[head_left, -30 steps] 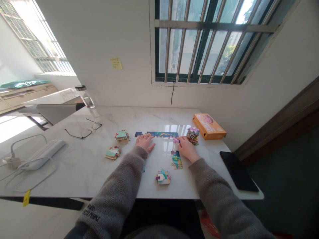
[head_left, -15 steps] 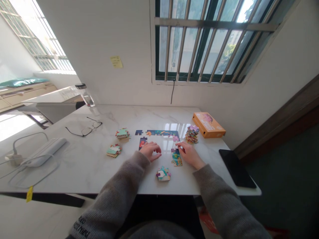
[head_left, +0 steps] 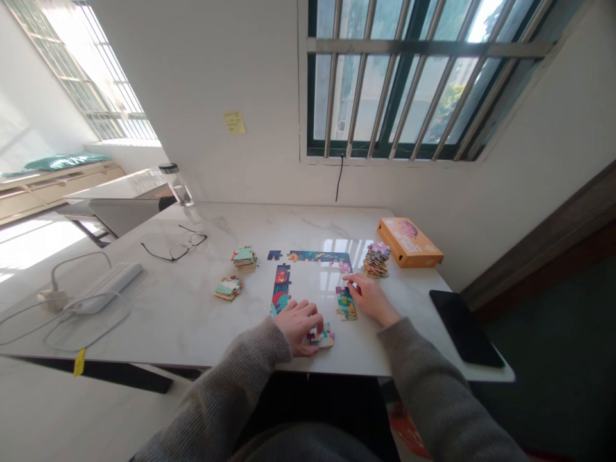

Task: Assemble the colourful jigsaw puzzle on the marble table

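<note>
My left hand (head_left: 297,327) is curled over a small pile of jigsaw pieces (head_left: 323,337) near the table's front edge, its fingertips on the pile. A dark blue assembled puzzle column (head_left: 280,290) lies just beyond that hand, and an assembled puzzle strip (head_left: 312,256) runs across the far side. My right hand (head_left: 369,298) rests on the marble with its fingers spread, next to a short column of joined pieces (head_left: 346,304). A pink piece (head_left: 345,267) lies just past its fingertips. Nothing shows in that hand.
A tall stack of pieces (head_left: 376,260) stands beside an orange puzzle box (head_left: 409,242). Two smaller piles (head_left: 244,258) lie to the left. Glasses (head_left: 176,247), a white charger (head_left: 106,287), a black tablet or phone (head_left: 466,327) and a glass bottle (head_left: 177,186) surround the work.
My left hand has moved toward me onto the near pile. The left puzzle column has grown longer toward me. My right hand has barely moved, and the whole view has shifted slightly.
</note>
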Action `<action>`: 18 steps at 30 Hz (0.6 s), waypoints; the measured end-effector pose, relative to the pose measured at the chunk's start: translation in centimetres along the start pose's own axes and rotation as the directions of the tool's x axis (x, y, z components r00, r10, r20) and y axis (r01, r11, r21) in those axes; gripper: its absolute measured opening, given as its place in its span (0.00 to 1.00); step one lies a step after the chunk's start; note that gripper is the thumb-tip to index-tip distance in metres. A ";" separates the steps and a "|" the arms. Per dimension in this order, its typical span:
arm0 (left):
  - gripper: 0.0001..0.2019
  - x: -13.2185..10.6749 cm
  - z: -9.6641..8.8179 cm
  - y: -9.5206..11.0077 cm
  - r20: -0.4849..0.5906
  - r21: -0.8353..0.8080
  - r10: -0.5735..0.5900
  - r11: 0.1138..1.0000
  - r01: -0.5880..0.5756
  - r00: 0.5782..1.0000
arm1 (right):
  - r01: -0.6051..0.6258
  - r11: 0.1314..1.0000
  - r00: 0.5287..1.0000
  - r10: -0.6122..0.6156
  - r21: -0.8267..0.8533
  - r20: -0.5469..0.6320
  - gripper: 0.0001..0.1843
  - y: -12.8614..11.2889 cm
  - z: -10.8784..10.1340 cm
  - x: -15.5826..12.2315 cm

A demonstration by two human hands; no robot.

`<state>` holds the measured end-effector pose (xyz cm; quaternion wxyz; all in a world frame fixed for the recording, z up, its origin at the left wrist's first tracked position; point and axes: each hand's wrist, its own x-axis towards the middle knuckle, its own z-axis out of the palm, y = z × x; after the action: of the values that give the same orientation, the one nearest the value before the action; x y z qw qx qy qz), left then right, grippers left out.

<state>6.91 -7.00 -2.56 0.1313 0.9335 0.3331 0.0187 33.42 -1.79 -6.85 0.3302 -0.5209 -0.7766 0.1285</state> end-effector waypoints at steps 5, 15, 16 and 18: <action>0.15 -0.3 -0.3 0.2 -0.032 -0.025 0.012 1.000 -0.013 0.999 | 0.006 1.000 1.000 -0.006 -0.002 -0.005 0.15 0.1 0.0 0.0; 0.14 -0.3 -0.2 -0.6 -0.248 -0.057 0.052 0.996 -0.069 0.967 | 0.012 1.000 1.000 -0.012 -0.027 -0.013 0.16 0.0 -0.1 0.0; 0.14 0.0 -0.2 -0.9 -0.278 -0.054 0.053 0.996 -0.070 0.959 | 0.007 0.999 1.000 -0.008 -0.037 -0.020 0.16 -0.1 0.0 0.0; 0.14 0.7 -0.4 -1.6 -0.326 -0.040 0.038 0.998 -0.054 0.945 | -0.003 0.998 0.999 0.000 -0.061 -0.042 0.15 -0.3 0.1 0.1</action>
<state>6.39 -5.28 -2.67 0.0970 0.9218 0.3275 0.1835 33.15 -1.86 -6.72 0.3301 -0.5339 -0.7728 0.0940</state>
